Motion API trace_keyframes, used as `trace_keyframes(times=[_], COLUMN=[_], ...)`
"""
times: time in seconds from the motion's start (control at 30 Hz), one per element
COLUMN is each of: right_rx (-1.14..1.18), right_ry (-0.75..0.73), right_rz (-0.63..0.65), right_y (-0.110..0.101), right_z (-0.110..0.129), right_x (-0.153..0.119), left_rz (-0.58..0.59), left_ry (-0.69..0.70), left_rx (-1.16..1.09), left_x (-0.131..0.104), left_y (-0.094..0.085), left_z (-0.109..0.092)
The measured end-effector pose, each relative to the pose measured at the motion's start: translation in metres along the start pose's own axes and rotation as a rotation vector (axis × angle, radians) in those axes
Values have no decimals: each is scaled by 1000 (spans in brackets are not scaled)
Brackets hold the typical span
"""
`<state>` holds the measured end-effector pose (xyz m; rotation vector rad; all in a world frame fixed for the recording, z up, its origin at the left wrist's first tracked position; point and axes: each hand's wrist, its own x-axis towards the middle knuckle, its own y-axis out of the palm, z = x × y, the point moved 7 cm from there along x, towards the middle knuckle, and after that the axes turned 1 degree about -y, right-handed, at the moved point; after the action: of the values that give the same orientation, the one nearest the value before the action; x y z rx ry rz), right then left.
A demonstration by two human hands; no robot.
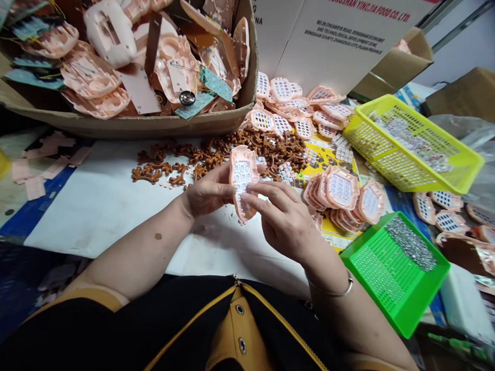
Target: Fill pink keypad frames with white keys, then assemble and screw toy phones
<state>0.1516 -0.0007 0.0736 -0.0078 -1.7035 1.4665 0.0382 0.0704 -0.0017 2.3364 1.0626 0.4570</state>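
Observation:
My left hand (209,190) grips a pink plastic shell (241,157) by its left edge, holding it up over the white table surface. A pale keypad with rows of buttons sits inside the shell. The fingertips of my right hand (285,216) press on this keypad from the right, thumb and fingers bent close together; whether a small part is between them I cannot tell. Just behind the shell lies a heap of brown bone-shaped plastic pieces (273,148). To the right of my right hand are stacked pink shells with keypads (339,190).
A large cardboard box (172,123) full of shells and circuit boards stands at the back left. More pink shells (283,89) are piled behind. On the right are a yellow basket (410,177) of small white pieces and a green basket (374,287) holding screws (411,245).

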Motion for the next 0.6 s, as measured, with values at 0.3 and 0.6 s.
trace_keyframes(times=[0.3,0.6], right_rx=[111,-227], right_ry=[37,239], right_rz=[165,81], right_y=[13,-22], right_z=[17,8], right_x=[-1,-68], left_rz=[17,-11], left_ry=[-26,-29], left_rx=[26,-7], left_x=[-2,3], left_y=[1,8], left_z=[4,-4])
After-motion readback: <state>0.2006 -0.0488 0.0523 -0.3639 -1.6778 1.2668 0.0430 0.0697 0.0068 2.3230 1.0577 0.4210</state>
